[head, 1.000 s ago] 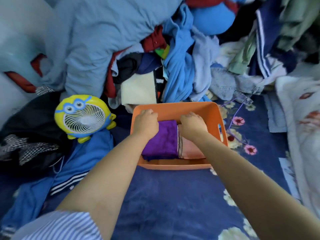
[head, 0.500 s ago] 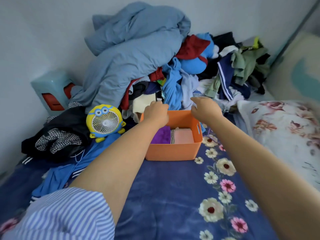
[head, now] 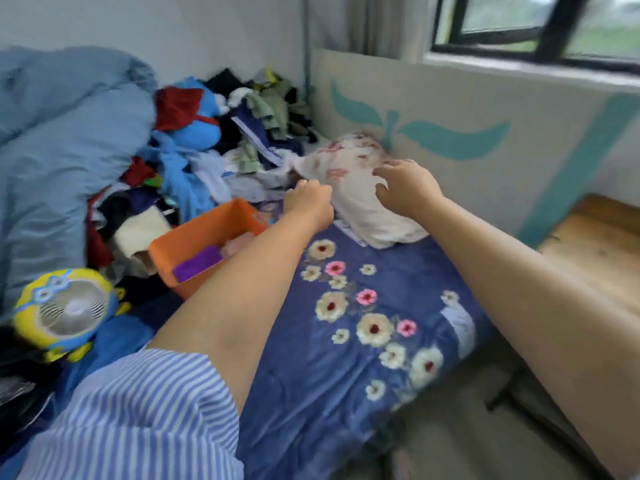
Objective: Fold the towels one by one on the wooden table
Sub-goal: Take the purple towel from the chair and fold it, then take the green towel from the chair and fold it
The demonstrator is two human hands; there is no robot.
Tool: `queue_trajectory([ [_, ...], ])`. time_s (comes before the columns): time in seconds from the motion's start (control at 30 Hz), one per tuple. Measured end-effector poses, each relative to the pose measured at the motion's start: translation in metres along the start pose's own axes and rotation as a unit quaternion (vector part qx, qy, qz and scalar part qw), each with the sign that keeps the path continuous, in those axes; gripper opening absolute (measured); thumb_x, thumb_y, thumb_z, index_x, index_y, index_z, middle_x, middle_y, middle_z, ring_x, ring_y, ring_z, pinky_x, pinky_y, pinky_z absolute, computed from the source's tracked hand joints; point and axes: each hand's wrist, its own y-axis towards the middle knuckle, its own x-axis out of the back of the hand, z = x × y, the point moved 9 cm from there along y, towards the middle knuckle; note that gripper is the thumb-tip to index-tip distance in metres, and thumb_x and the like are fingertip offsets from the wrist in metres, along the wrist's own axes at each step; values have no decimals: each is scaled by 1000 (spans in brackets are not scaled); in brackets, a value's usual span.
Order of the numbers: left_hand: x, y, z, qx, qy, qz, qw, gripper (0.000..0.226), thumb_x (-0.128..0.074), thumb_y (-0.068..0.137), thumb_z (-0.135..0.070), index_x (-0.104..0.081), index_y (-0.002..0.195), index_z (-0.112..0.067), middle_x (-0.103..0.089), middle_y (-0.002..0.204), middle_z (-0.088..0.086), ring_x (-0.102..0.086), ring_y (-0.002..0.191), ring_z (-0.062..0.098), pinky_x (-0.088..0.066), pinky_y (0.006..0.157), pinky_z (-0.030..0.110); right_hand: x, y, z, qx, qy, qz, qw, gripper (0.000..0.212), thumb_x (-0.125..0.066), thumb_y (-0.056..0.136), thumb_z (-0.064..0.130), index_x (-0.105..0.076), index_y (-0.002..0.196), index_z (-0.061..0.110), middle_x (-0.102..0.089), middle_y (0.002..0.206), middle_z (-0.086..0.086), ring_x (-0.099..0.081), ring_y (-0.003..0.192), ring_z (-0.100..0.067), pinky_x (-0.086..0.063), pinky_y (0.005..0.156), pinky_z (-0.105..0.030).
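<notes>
An orange basket [head: 204,223] sits on the blue flowered bedspread [head: 332,368]. Inside it lie a folded purple towel [head: 197,263] and a folded pink towel [head: 239,242], partly hidden behind my left forearm. My left hand [head: 308,200] hovers right of the basket with its fingers curled in and nothing in them. To its right, my right hand [head: 405,188] is spread, fingers apart, just over a white flowered pillow [head: 360,216]. The wooden table [head: 599,237] shows at the right edge, beside the bed.
A big heap of clothes [head: 249,133] and a light blue duvet [head: 62,140] fill the back left of the bed. A yellow cartoon fan [head: 65,310] lies at the left. A board with teal leaves [head: 450,133] stands behind the pillow, under a window.
Both hands have left the basket and moved right, above the pillow. The view has swung right, bringing the pillow, wall board, window and wooden table into sight.
</notes>
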Motion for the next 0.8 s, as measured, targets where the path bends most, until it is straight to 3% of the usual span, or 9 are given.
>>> queue_trajectory([
  [0.2,20,-18,-203,-153,-25,-17,988,36,-38,92,-13,-49,125,-8,-47,132,16,-41,124,33,-38,98,39,76,-127,-171,-173,-36,-33,984,36,-43,91,17,-54,125,10,-53,129,-15,-46,122,-32,-40,99,-35],
  [0.47,39,-89,-527,-352,-56,-28,934,33,-40,92,-17,-53,121,-8,-50,126,13,-43,121,30,-39,96,38,170,-351,-393,-363,-84,-48,927,33,-44,89,15,-58,118,7,-57,123,-16,-49,117,-32,-43,98,-38],
  [0.67,39,-150,-712,-448,-64,-19,891,30,-45,90,-15,-56,118,-12,-51,123,10,-44,120,28,-41,90,35,215,-492,-510,-448,-100,-20,888,38,-40,92,15,-51,129,10,-53,131,-13,-44,124,-29,-41,100,-39],
  [0.8,28,-186,-800,-500,-65,-6,864,29,-43,92,-16,-58,117,-12,-51,123,10,-43,121,28,-41,92,37,237,-573,-568,-500,-92,-23,861,38,-38,94,14,-49,130,10,-51,134,-13,-44,125,-29,-42,98,-37],
])
